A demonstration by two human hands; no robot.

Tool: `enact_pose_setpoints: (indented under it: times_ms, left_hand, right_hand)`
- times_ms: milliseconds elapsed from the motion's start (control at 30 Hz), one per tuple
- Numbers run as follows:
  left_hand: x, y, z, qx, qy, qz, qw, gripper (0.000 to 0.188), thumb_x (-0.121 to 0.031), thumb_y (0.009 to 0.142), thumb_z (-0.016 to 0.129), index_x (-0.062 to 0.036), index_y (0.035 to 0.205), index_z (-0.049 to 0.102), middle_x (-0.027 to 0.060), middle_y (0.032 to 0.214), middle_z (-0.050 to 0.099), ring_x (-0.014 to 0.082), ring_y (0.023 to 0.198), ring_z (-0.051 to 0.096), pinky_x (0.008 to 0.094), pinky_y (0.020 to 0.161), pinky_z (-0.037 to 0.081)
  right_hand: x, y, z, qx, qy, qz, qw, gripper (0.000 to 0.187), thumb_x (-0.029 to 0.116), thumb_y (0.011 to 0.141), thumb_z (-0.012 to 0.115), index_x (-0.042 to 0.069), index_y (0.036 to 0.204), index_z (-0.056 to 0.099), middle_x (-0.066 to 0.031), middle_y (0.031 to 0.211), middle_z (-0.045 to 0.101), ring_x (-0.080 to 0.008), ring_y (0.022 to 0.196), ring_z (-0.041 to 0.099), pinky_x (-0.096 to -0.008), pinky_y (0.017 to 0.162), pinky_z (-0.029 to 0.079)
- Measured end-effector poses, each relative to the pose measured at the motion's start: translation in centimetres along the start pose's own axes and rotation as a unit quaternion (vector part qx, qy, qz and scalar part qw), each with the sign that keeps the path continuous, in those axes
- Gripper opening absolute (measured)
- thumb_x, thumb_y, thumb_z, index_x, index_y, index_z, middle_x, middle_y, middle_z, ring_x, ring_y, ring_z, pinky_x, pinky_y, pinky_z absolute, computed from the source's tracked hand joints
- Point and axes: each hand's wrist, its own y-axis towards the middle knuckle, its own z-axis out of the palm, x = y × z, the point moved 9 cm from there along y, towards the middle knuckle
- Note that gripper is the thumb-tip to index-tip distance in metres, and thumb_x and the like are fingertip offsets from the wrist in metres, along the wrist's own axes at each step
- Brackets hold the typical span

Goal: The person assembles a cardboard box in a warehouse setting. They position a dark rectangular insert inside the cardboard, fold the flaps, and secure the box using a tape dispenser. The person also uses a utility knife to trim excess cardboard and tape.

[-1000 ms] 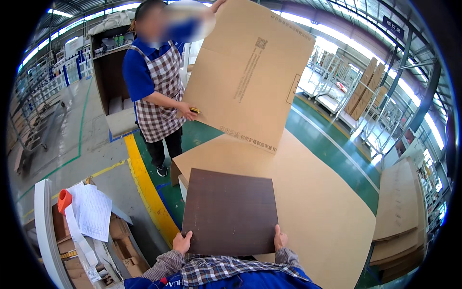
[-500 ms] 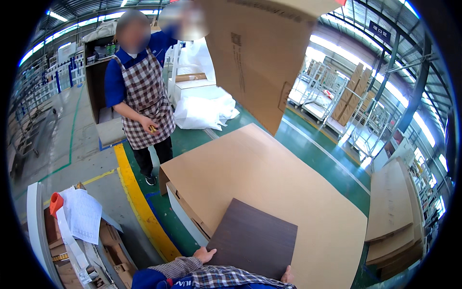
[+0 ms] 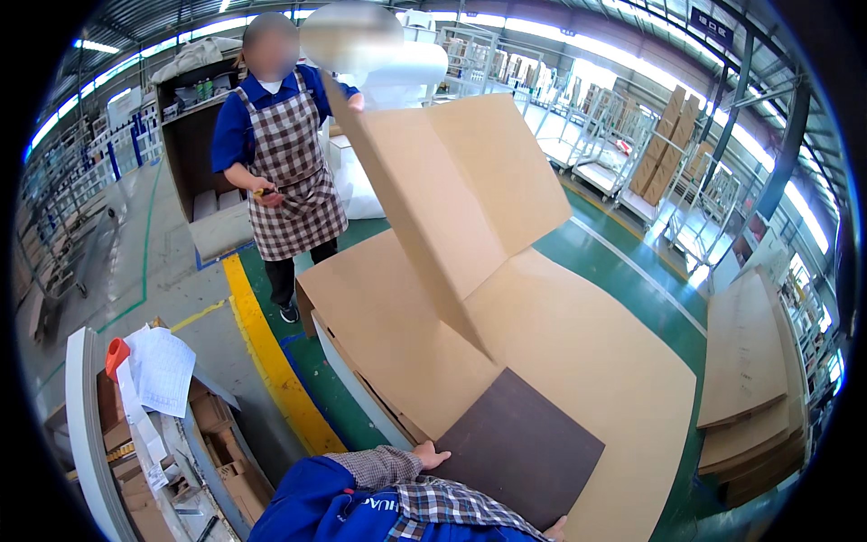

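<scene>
One bin (image 3: 81, 406) holds cardboard (image 3: 237, 474); both hands' fingers (image 3: 434, 456) hold a panel (image 3: 522, 444).

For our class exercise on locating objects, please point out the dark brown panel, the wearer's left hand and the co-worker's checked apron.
Dark brown panel (image 3: 524, 447): head view, middle of its upper face.
Wearer's left hand (image 3: 430, 454): head view, middle of the hand.
Co-worker's checked apron (image 3: 299, 167): head view, front, near the waist.
</scene>
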Motion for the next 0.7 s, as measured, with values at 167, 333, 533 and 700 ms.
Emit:
enact_pose_setpoints:
  times_ms: [167, 333, 533, 700]
  left_hand:
    - [-0.5, -0.6, 1.0, -0.012, -0.010, -0.008, 1.000, 0.082, -0.060, 0.073, 0.051, 0.0056, 0.121, 0.040, 0.0240, 0.121, 0.046, 0.0332, 0.112, 0.046, 0.0370, 0.094, 0.036]
    - [0.7, -0.7, 1.2, -0.020, -0.135, 0.029, 0.990, 0.079, -0.062, 0.073, 0.050, 0.0028, 0.118, 0.046, 0.0216, 0.117, 0.051, 0.0312, 0.110, 0.048, 0.0355, 0.093, 0.037]
    - [3.0, -0.6, 2.5, 0.023, -0.125, 0.000, 0.992, 0.074, -0.062, 0.078, 0.042, 0.0016, 0.114, 0.051, 0.0192, 0.110, 0.055, 0.0299, 0.102, 0.053, 0.0355, 0.088, 0.039]
    - [0.7, -1.6, 2.0, 0.005, -0.102, -0.004, 0.995, 0.069, -0.058, 0.080, 0.042, 0.0017, 0.113, 0.051, 0.0192, 0.111, 0.054, 0.0302, 0.105, 0.051, 0.0365, 0.089, 0.038]
  right_hand:
    - [-1.9, 1.8, -0.4, -0.003, -0.006, -0.002, 1.000, 0.070, 0.057, 0.084, 0.033, -0.006, 0.097, 0.059, -0.0225, 0.097, 0.059, -0.0349, 0.093, 0.055, -0.0384, 0.084, 0.041]
    - [-2.6, 3.4, 0.2, -0.003, -0.015, -0.016, 1.000, 0.069, 0.056, 0.085, 0.034, -0.006, 0.100, 0.058, -0.0220, 0.100, 0.058, -0.0345, 0.096, 0.055, -0.0378, 0.085, 0.040]
    - [-3.0, 4.8, 1.1, 0.001, -0.015, -0.039, 0.999, 0.068, 0.056, 0.085, 0.034, -0.006, 0.103, 0.057, -0.0213, 0.104, 0.058, -0.0339, 0.098, 0.054, -0.0370, 0.087, 0.040]
    - [-4.6, 5.4, 1.4, -0.009, -0.002, -0.056, 0.998, 0.067, 0.055, 0.086, 0.034, -0.005, 0.106, 0.056, -0.0208, 0.107, 0.057, -0.0334, 0.101, 0.053, -0.0364, 0.088, 0.040]
